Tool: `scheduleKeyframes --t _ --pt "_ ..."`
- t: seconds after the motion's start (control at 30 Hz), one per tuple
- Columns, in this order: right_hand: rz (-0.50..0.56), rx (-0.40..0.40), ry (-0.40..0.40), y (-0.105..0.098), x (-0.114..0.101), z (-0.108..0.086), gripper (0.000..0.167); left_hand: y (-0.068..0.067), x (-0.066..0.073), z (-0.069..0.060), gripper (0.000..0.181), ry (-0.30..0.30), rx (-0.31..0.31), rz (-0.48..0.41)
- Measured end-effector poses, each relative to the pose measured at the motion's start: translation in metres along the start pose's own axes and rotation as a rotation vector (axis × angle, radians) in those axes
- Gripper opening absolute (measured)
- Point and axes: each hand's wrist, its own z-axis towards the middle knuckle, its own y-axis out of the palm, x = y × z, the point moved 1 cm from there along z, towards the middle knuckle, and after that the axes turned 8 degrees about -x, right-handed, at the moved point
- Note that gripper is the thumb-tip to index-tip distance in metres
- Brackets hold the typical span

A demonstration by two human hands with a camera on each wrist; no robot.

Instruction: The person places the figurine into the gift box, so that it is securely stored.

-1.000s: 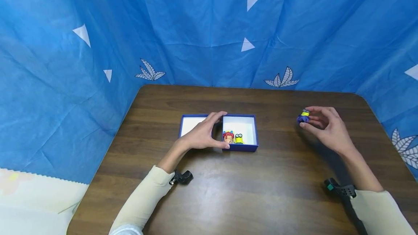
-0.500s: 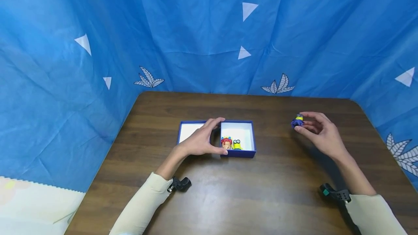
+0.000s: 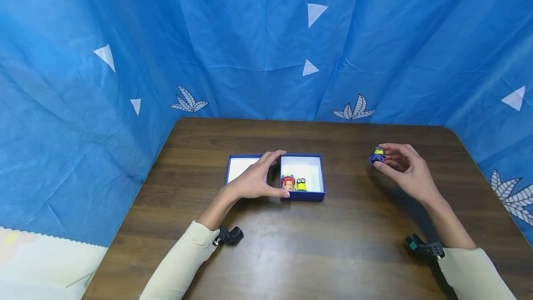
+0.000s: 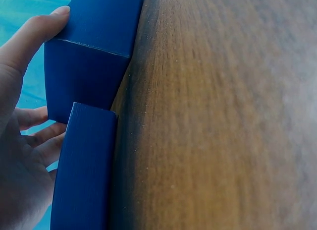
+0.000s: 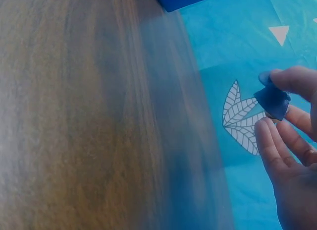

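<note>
In the head view my left hand spans the left side of a small blue box with a white inside. Its thumb is on the front wall and its fingertips are at the back left corner. Inside the box stand a red-haired toy figure and a yellow minion figure with big eyes. Off to the right, my right hand pinches a yellow and purple minion figure above the table. From the right wrist, only the dark purple underside of that minion figure shows.
Against the box's left lies a shallower blue, white-lined tray or lid, partly hidden under my left hand. Both rest on a dark wooden table. A blue patterned cloth hangs behind the table and along its sides.
The head view has tilted, so the whole scene sits slightly lower. My right hand, still pinching the minion figure, has shifted slightly left. My left hand stays at the box.
</note>
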Motion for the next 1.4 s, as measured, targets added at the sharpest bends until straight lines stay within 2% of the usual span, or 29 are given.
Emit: scheduleKeyframes --t 0.63,0.97,1.2,1.4 --pt "-0.031 -0.045 -0.010 0.002 -0.005 0.002 0.052 0.000 0.000 -0.001 0.118 -0.002 -0.006 -0.016" --pt "-0.045 -0.117 -0.031 0.010 -0.011 0.005 0.054 0.001 -0.001 -0.001 0.117 0.000 -0.002 -0.010" --pt "-0.028 -0.153 -0.008 0.018 -0.022 0.013 0.054 0.000 0.000 -0.001 0.117 -0.005 -0.002 -0.014" --pt "-0.035 -0.191 -0.032 0.026 -0.029 0.018 0.055 -0.001 0.001 -0.001 0.117 0.003 -0.002 -0.016"
